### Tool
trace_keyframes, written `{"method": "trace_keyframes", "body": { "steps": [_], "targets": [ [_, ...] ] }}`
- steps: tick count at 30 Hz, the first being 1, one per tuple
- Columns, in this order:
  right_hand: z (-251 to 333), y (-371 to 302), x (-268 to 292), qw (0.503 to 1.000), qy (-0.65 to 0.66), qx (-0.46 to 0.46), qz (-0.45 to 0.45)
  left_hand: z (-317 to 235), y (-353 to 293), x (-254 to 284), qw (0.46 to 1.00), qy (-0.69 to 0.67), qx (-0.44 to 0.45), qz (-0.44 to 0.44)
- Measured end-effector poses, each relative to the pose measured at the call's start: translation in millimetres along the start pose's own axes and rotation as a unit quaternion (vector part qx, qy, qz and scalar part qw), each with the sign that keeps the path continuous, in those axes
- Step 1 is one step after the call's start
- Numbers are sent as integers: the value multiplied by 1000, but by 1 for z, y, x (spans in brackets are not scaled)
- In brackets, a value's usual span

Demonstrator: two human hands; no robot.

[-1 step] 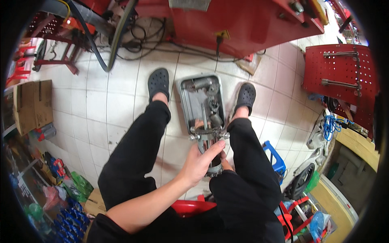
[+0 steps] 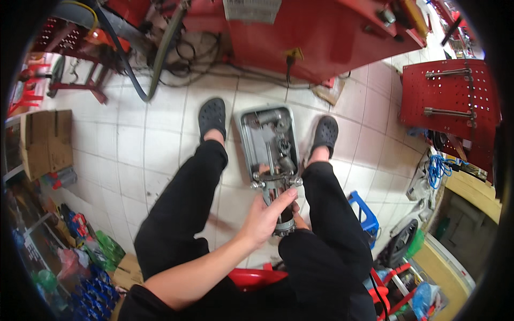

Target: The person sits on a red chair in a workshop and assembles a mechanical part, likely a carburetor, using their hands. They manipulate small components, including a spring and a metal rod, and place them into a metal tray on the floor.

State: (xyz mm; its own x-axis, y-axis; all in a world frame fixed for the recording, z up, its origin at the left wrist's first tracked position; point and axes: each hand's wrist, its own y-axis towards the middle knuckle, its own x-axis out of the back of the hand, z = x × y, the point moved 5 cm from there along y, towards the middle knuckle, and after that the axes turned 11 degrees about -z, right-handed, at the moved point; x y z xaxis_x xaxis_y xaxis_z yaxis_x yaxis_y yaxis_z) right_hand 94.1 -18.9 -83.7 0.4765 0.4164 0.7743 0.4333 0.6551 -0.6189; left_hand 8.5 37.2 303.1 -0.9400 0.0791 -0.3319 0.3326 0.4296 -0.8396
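A metal cylinder (image 2: 273, 195), with a flanged collar, side bolts and a toothed lower end, is held upright over the near end of a grey tray (image 2: 245, 152). My left hand (image 2: 262, 219) is wrapped round its body, thumb along the front. Behind its lower end, by my right knee, my right hand (image 2: 301, 221) shows only in part and is closed against the cylinder; most of its fingers are hidden. A thin metal rod (image 2: 270, 155) stands up by the collar. Several dark, greasy metal parts (image 2: 282, 143) lie in the tray, which rests on the floor between my feet.
A red machine cabinet (image 2: 316, 40) stands ahead, with black cables (image 2: 187, 83) along its base. Cardboard boxes (image 2: 47, 142) are at the left. To the right are a red perforated panel (image 2: 450, 96), a blue plastic piece (image 2: 365, 213) and a black wheel (image 2: 400, 243).
The whole view has shifted slightly, so the floor, feet and tray sit a little lower. Both hands stay on the cylinder.
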Motion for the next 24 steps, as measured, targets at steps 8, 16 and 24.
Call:
{"method": "trace_keyframes", "body": {
  "steps": [8,16,24],
  "targets": [
    [16,-86,124,916,352,85,-170,12,11,-1,995,-88,-45,7],
    [8,-314,396,785,442,139,-411,-21,-131,-28,952,-133,-125,246],
    [69,-623,443,606,585,397,-366,24,-343,64,826,184,-510,154]
  ]
}}
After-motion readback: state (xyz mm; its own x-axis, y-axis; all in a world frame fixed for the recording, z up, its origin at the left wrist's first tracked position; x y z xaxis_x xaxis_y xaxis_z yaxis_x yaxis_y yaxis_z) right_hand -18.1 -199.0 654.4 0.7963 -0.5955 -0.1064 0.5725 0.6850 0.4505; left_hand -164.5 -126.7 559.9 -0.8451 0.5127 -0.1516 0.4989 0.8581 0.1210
